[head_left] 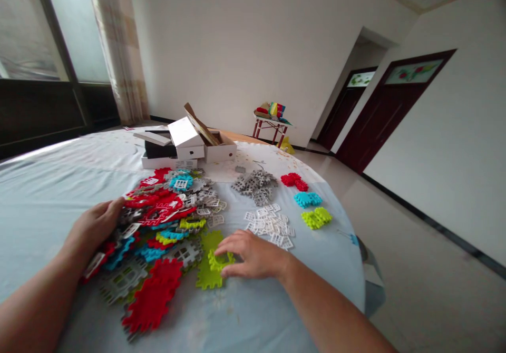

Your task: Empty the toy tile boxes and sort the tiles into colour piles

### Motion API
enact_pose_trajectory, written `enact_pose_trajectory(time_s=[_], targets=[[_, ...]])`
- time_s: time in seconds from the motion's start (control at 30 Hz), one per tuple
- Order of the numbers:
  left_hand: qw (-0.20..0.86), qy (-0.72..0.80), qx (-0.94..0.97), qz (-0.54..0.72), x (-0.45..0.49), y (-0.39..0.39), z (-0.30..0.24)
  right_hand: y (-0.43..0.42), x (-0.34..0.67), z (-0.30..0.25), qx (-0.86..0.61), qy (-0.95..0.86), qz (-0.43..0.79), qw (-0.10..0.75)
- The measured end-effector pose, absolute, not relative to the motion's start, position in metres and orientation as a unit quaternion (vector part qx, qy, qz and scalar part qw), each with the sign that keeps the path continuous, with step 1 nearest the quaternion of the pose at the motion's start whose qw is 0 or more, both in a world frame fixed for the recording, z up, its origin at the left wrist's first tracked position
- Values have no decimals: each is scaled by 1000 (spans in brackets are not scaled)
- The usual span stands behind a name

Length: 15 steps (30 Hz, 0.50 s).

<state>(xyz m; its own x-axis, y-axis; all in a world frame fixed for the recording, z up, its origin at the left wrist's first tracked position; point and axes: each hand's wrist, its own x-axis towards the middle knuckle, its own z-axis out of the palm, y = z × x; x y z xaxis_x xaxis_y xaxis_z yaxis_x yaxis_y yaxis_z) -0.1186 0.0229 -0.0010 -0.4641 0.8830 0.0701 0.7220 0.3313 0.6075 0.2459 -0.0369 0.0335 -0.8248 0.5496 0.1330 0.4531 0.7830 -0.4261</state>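
Observation:
My right hand (pixel 253 253) pinches a small lime-green toothed building piece (pixel 220 261) between thumb and fingers. Beneath it lies a larger flat lime-green panel (pixel 205 276) with toothed edges. My left hand (pixel 97 222) rests against the left side of a heap of interlocking building pieces (pixel 160 211), its fingers stretched along the edge and their tips partly hidden. Red, blue, grey, white and lime pieces make up the heap. A red toothed panel (pixel 156 292) lies at its near end, beside grey window-frame panels (pixel 126 278).
Right of the heap lie grey pieces (pixel 255 184), white window pieces (pixel 271 224), and small red (pixel 294 181), blue (pixel 307 199) and lime (pixel 316 217) stacks. White boxes (pixel 221 152) stand at the back of the round cloth-covered table (pixel 272 305). A small stand (pixel 271 124) is by the wall.

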Motion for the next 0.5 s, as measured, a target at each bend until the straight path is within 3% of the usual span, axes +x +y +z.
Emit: enact_pose_trajectory(time_s=[0.13,0.27,0.5], targets=[[144,801,499,296,-117,22,-1,-37,254,38,-332,-902,195,197],[143,798,504,297,-117,21,-2,-32,256,31,-392,-874,208,200],[101,796,519,295,-119,21,-2,-20,253,12,-454,-854,74,241]])
